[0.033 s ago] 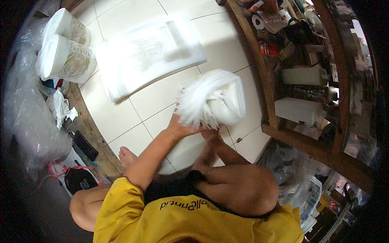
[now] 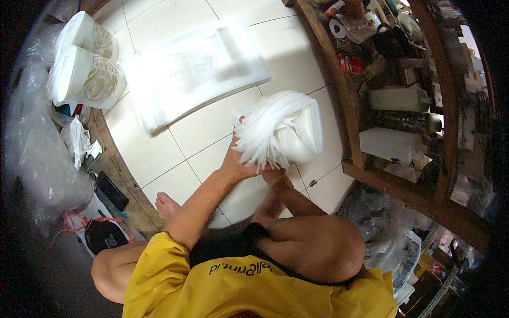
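A thick bundle of thin, white, translucent plastic sheets or bags (image 2: 289, 124) is held up over the tiled floor, bent over with its near-left edges fanned out. My left hand (image 2: 237, 159) is wrapped round its left side, with fingertips showing beyond the far-left edge. My right hand (image 2: 277, 179) is under the near end, closed on the bundle; its fingers are mostly hidden. Beyond and to the left, a flat stack of similar clear-white plastic (image 2: 180, 79) lies on the tiles, its top bright with glare.
Two white tubs (image 2: 87, 79) with gold print stand at the far left. A dark phone (image 2: 111, 191) lies by the wooden edge (image 2: 114, 153). To the right is a wooden shelf frame (image 2: 339, 95) with white plastic stacks (image 2: 392, 146). My bare foot (image 2: 167, 205) rests on the floor.
The bundle has bent over slightly more and its fanned edges look sharper. My left fingertips now show past its far-left edge. The flat stack stays in place.
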Motion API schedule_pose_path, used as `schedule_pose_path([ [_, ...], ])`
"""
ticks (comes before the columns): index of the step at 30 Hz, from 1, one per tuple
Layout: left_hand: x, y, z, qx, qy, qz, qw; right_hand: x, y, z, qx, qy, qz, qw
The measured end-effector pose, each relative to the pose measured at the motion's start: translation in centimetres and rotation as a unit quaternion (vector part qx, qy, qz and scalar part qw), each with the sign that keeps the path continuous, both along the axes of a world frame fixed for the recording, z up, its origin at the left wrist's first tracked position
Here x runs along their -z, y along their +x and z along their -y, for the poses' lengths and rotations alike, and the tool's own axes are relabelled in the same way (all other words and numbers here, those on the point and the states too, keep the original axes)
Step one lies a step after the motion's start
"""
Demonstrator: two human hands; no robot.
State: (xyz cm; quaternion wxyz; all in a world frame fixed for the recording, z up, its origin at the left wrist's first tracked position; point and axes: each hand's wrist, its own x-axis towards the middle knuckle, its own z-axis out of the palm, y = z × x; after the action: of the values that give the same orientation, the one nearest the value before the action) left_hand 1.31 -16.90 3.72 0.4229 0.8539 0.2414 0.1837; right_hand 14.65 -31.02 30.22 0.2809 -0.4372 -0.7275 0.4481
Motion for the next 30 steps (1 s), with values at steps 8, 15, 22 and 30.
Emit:
schedule_pose_path([
  [8,-1.8,0.8,-2.6,-0.021,0.093,-0.008,0.995,0.3,0.3,0.3,0.023,-0.009,-0.003,1.000],
  [15,0.6,-1.1,-3.6,-0.009,-0.041,0.074,0.996,5.4,0.3,-0.1,0.159,-0.054,0.055,0.984],
  [22,0.0,-1.0,-3.0,-0.025,-0.009,0.061,0.998,15.8,0.2,-3.1,0.301,-0.156,0.112,0.934],
  [30,-1.1,-1.2,-4.2,-0.001,0.022,-0.069,0.997,17.2,5.2,-5.4,0.332,-0.010,-0.126,0.935],
])
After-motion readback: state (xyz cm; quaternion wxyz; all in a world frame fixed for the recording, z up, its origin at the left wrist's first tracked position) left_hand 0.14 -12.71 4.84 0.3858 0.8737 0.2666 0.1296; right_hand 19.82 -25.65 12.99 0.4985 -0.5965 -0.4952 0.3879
